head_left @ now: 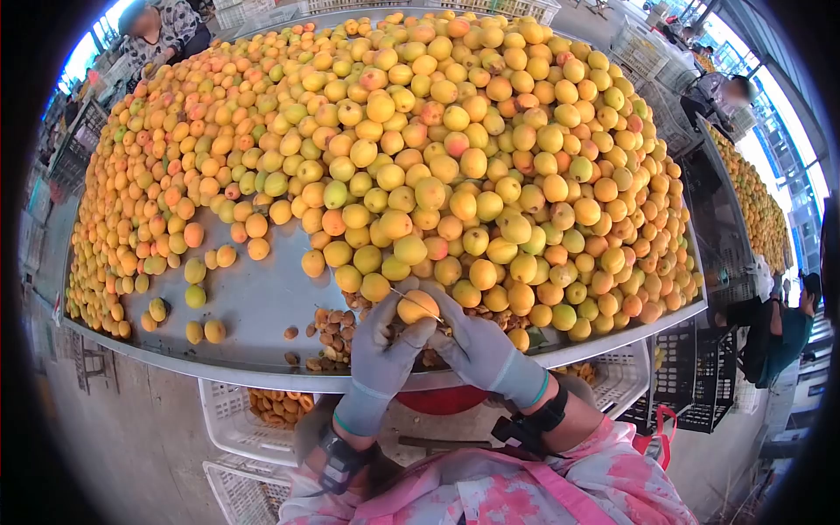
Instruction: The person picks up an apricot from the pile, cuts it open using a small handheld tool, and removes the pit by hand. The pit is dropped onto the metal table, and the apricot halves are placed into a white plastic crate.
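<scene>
My left hand (385,343), in a grey glove with a dark fingertip area, is closed round an orange-yellow apricot (417,306) near the front edge of the metal table (254,289). A thin line, perhaps a wire or blade, crosses the fruit. My right hand (477,341), gloved too, touches the fruit's right side with its fingers bent; what they pinch is too small to make out. Beside my left hand lie brown pits (332,337) on the metal. A large heap of apricots (437,157) rises just beyond both hands.
Below the table edge stand white crates (249,437) with orange fruit pieces (280,407). Black crates (697,372) are at the right. Other people are at the upper left (166,35), upper right (713,96) and right (779,337). Another fruit-covered table (752,197) stands at the right.
</scene>
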Action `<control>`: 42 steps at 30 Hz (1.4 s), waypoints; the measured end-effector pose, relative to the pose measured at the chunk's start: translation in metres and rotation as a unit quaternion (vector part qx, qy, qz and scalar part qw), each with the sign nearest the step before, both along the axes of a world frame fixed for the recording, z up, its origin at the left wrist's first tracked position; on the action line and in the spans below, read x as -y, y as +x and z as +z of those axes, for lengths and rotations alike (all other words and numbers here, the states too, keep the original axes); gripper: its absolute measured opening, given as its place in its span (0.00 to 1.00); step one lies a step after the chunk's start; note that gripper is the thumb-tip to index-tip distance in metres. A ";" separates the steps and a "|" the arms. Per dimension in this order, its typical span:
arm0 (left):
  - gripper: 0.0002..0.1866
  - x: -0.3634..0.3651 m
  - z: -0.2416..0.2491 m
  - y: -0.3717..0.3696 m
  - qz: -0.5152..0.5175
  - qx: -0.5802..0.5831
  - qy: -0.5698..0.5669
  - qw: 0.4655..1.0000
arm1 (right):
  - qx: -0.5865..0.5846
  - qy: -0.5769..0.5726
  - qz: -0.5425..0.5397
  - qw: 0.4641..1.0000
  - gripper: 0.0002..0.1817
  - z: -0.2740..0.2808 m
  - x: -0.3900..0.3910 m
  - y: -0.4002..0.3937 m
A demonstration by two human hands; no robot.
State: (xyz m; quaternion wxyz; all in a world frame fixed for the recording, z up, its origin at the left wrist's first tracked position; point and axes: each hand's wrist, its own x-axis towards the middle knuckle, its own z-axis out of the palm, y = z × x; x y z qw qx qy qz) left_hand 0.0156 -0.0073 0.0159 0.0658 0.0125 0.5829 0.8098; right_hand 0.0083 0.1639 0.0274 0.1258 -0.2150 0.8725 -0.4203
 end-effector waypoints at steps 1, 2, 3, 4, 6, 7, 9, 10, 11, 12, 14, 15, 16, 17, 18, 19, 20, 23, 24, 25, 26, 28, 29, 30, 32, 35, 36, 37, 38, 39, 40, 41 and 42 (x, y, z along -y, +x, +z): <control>0.22 -0.001 -0.002 -0.001 0.013 -0.031 -0.017 0.999 | -0.007 -0.009 0.008 1.000 0.38 -0.003 -0.001 -0.001; 0.22 -0.001 -0.002 -0.001 0.012 -0.032 -0.016 0.999 | -0.008 -0.008 0.007 1.000 0.38 -0.001 -0.001 -0.001; 0.23 0.000 0.000 -0.002 0.014 -0.046 -0.038 0.998 | 0.000 0.000 0.001 1.000 0.39 0.001 -0.001 0.000; 0.24 0.001 0.000 -0.003 0.017 -0.059 -0.061 0.996 | 0.009 0.007 -0.004 1.000 0.40 0.002 0.000 0.001; 0.25 -0.009 0.000 -0.003 0.031 -0.054 -0.006 0.998 | -0.005 0.006 -0.011 1.000 0.40 -0.002 0.003 0.004; 0.26 -0.012 0.000 -0.002 0.045 -0.051 0.048 0.997 | -0.021 0.006 -0.019 1.000 0.41 -0.003 0.004 0.006; 0.27 -0.009 -0.006 -0.001 0.039 -0.042 0.013 0.998 | -0.009 0.025 -0.013 1.000 0.41 0.007 0.006 0.008; 0.28 -0.008 -0.007 -0.002 0.033 -0.035 -0.023 0.999 | 0.002 0.044 -0.008 0.999 0.41 0.011 0.007 0.008; 0.28 -0.007 -0.005 -0.002 0.034 -0.034 -0.023 0.999 | 0.003 0.044 -0.006 0.999 0.41 0.010 0.007 0.008; 0.28 -0.006 0.001 -0.003 0.017 -0.007 -0.004 1.000 | 0.017 0.069 -0.004 0.997 0.41 0.008 0.007 0.008; 0.28 -0.005 0.003 -0.003 -0.002 0.021 0.016 1.000 | 0.032 0.094 -0.002 0.995 0.41 0.008 0.007 0.008; 0.27 -0.006 -0.001 -0.003 0.001 0.015 0.024 1.000 | 0.050 0.086 0.003 0.995 0.41 0.009 0.006 0.007; 0.27 -0.006 -0.003 -0.002 0.004 0.009 0.032 0.999 | 0.067 0.078 0.008 0.995 0.41 0.011 0.005 0.006; 0.27 -0.006 -0.003 -0.001 0.004 0.011 0.032 0.999 | 0.070 0.079 0.008 0.994 0.41 0.011 0.004 0.004; 0.27 -0.006 -0.002 -0.001 0.004 0.016 0.021 1.000 | 0.081 0.061 0.015 0.995 0.40 0.012 0.002 0.003; 0.27 -0.006 0.000 -0.001 0.004 0.019 0.011 1.000 | 0.092 0.044 0.023 0.995 0.38 0.013 0.000 0.001; 0.27 -0.006 0.003 0.000 0.003 0.021 0.011 1.000 | 0.093 0.044 0.022 0.994 0.38 0.011 -0.002 0.000; 0.27 -0.004 0.006 0.003 -0.020 0.045 -0.028 0.998 | 0.039 -0.094 0.037 0.994 0.34 0.004 -0.011 -0.004; 0.27 -0.005 0.004 0.003 -0.037 0.046 0.010 0.998 | 0.068 -0.102 0.039 0.992 0.32 0.006 -0.016 -0.006; 0.28 -0.005 0.003 0.003 -0.054 0.047 0.047 0.996 | 0.097 -0.110 0.042 0.988 0.30 0.009 -0.018 -0.007; 0.28 -0.006 0.002 0.003 -0.055 0.047 0.047 0.996 | 0.097 -0.110 0.040 0.988 0.30 0.014 -0.018 -0.006; 0.27 -0.007 0.001 0.001 -0.063 0.046 0.116 0.990 | 0.231 -0.212 -0.016 0.949 0.29 0.028 -0.016 -0.006; 0.27 -0.005 0.003 0.000 -0.064 0.043 0.115 0.990 | 0.228 -0.213 -0.016 0.950 0.29 0.030 -0.017 -0.006; 0.26 -0.003 0.005 -0.001 -0.069 0.082 0.196 0.975 | 0.265 -0.242 -0.023 0.933 0.29 0.032 -0.018 -0.005; 0.25 0.002 0.003 -0.001 -0.072 0.122 0.275 0.951 | 0.303 -0.270 -0.030 0.913 0.29 0.032 -0.019 -0.004; 0.26 0.005 -0.006 0.001 -0.096 0.121 0.281 0.947 | 0.302 -0.271 -0.040 0.913 0.28 0.028 -0.018 -0.002; 0.26 0.003 -0.005 0.000 -0.099 0.128 0.283 0.946 | 0.291 -0.279 -0.048 0.914 0.28 0.025 -0.020 -0.002; 0.26 0.002 -0.004 0.000 -0.098 0.134 0.284 0.944 | 0.281 -0.287 -0.052 0.914 0.28 0.023 -0.020 -0.002; 0.26 -0.001 -0.002 0.000 -0.089 0.131 0.284 0.946 | 0.270 -0.276 -0.064 0.920 0.27 0.028 -0.021 -0.001; 0.26 -0.004 0.000 -0.001 -0.083 0.122 0.259 0.954 | 0.274 -0.275 -0.049 0.920 0.27 0.032 -0.021 0.000; 0.27 -0.005 0.002 -0.001 -0.076 0.114 0.233 0.963 | 0.294 -0.303 -0.074 0.903 0.26 0.035 -0.021 0.002; 0.27 -0.006 -0.001 0.000 -0.062 0.111 0.231 0.965 | 0.314 -0.330 -0.100 0.885 0.26 0.035 -0.020 0.005; 0.28 -0.008 -0.009 -0.001 -0.058 0.063 0.197 0.977 | 0.292 -0.334 -0.090 0.892 0.29 0.026 -0.020 0.005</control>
